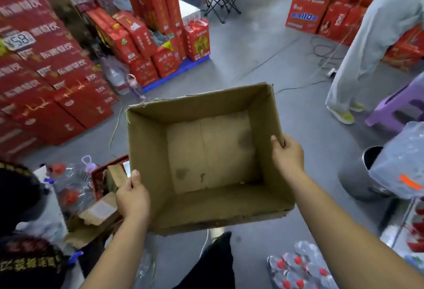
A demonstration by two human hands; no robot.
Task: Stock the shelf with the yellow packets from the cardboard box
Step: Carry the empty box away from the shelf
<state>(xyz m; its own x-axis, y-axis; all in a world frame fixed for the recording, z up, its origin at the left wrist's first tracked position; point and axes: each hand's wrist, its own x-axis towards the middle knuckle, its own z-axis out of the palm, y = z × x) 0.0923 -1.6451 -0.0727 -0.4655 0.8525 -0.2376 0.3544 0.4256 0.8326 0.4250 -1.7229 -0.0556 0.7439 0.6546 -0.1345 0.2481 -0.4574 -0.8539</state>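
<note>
I hold an open brown cardboard box (146, 142) in front of me above the grey floor. Its inside shows only bare, stained cardboard; no yellow packets are in view. My left hand (132, 195) grips the box's left wall near the close corner, thumb over the rim. My right hand (286, 155) grips the right wall, thumb hooked inside the rim. No shelf is clearly visible.
Stacks of red cartons (46, 82) fill the left and back (160, 36). A person in light trousers (358, 59) stands at right beside a purple stool (399, 105). Packs of water bottles (298, 268) lie near my feet, and a metal bin (358, 174) stands at right.
</note>
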